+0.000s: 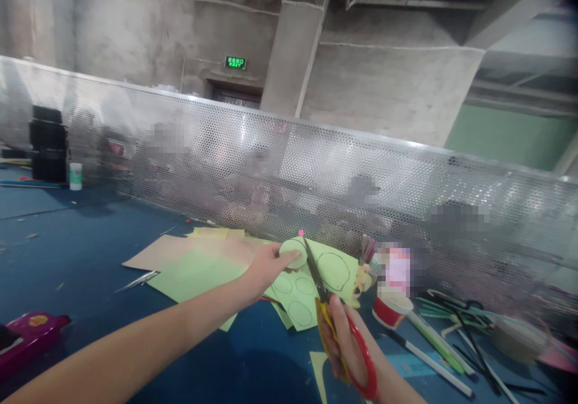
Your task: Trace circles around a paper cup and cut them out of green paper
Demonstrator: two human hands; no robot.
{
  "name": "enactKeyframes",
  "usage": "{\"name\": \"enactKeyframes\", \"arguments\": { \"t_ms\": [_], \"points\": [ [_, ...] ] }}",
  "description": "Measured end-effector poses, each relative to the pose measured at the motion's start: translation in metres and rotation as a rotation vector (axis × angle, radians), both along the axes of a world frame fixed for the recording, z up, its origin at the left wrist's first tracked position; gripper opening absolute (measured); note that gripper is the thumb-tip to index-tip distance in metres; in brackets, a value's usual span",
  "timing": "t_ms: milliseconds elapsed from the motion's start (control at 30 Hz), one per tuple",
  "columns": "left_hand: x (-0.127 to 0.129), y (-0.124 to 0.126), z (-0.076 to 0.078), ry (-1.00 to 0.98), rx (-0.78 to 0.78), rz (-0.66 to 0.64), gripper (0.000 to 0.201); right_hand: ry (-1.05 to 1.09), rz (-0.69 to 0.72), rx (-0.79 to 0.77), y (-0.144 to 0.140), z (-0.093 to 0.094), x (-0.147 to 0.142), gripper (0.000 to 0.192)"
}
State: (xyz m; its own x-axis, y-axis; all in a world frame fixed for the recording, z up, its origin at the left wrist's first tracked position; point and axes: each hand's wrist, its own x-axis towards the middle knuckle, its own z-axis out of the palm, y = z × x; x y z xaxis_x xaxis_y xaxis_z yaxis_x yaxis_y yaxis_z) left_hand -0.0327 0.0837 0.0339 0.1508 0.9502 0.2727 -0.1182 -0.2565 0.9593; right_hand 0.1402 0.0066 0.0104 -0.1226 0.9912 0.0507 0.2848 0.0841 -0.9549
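My left hand (pixel 266 268) holds up a light green paper sheet (pixel 332 271) marked with drawn circles, thumb and fingers pinched near a round cut-out at its top edge. My right hand (pixel 345 344) grips scissors (pixel 325 307) with red and yellow handles; the blades point up and away, with the tip at the sheet's top edge. Both hands hover above a blue table (pixel 90 253).
Sheets of green, yellow and tan paper (pixel 189 259) lie on the table under the hands. A red-and-white cup (pixel 392 307), pens and sticks (pixel 451 338) sit to the right. A perforated metal screen (pixel 316 169) runs along the far edge. A magenta case (pixel 27 332) rests at the left.
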Motion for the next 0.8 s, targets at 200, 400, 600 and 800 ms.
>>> {"name": "enactKeyframes", "arguments": {
  "t_ms": [200,400,600,800],
  "points": [
    [-0.001,0.001,0.001,-0.01,-0.005,0.014,0.036,-0.008,0.02,0.034,0.001,-0.002,0.0,0.065],
    [0.0,-0.003,0.004,-0.023,-0.04,0.03,0.033,-0.019,-0.006,0.004,0.001,-0.001,0.001,0.066],
    [0.0,0.002,0.002,-0.012,-0.037,0.028,0.032,0.025,0.038,-0.013,0.004,-0.004,0.002,0.064],
    [-0.002,0.008,-0.006,0.054,0.015,0.004,0.04,-0.05,0.099,-0.007,0.005,0.0,0.004,0.065]
  ]
}}
